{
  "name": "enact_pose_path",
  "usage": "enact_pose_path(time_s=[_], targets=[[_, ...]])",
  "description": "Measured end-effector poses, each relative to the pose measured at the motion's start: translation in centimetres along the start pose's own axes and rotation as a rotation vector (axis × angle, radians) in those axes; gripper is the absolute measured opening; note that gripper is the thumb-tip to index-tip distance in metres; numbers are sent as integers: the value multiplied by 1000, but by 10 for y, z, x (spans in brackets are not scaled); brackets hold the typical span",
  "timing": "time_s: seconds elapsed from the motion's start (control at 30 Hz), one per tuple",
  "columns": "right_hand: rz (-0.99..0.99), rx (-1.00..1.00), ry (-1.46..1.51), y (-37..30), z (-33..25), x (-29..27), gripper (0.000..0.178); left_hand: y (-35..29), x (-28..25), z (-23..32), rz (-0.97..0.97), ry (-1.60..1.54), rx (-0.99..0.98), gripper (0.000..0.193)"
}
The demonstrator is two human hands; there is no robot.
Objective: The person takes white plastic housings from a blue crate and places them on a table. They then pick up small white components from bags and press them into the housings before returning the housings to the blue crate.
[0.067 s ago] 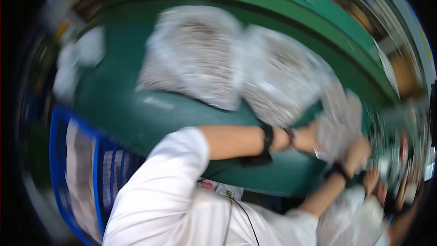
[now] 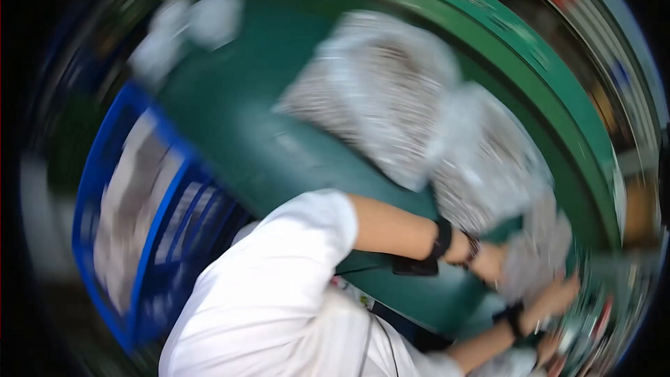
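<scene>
No text, number or sign is coming through legibly. On the green table (image 2: pixel 244 91), a pale mark (image 2: pixel 287 142) is showing too blurred to read. Beyond the table's far side, light marks (image 2: pixel 515 26) on a green ledge (image 2: pixel 551 63) are smearing into unreadable streaks.

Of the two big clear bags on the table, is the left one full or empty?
Filled, not empty: brownish-grey contents show through most of the left clear bag. Blur hides what they are.
</scene>
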State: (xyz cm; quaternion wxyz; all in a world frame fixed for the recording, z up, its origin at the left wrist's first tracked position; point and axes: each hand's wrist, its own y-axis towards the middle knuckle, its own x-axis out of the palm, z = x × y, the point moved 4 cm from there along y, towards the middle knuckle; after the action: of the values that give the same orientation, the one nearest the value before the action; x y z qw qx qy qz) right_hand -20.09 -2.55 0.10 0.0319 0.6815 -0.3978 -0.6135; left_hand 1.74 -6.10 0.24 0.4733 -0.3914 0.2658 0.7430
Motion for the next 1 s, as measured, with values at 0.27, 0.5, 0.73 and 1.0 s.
enact_pose_path(time_s=[0.27,0.5,0.73,1.0], targets=[[-335,-1167,797,-24,-196,-175,20,-164,-225,118,182,-192,-309,44],[-766,-1607,822,-89,-343,-201,12,-536,-170,183,1064,48,-1380,31],[-1406,-1969,1054,-241,-535,-297,15,-824,90,391,482,-323,-2640,48],[-1949,-2123,294,-592,-602,-288,50,-813,145,409,699,-271,-2788,65]])
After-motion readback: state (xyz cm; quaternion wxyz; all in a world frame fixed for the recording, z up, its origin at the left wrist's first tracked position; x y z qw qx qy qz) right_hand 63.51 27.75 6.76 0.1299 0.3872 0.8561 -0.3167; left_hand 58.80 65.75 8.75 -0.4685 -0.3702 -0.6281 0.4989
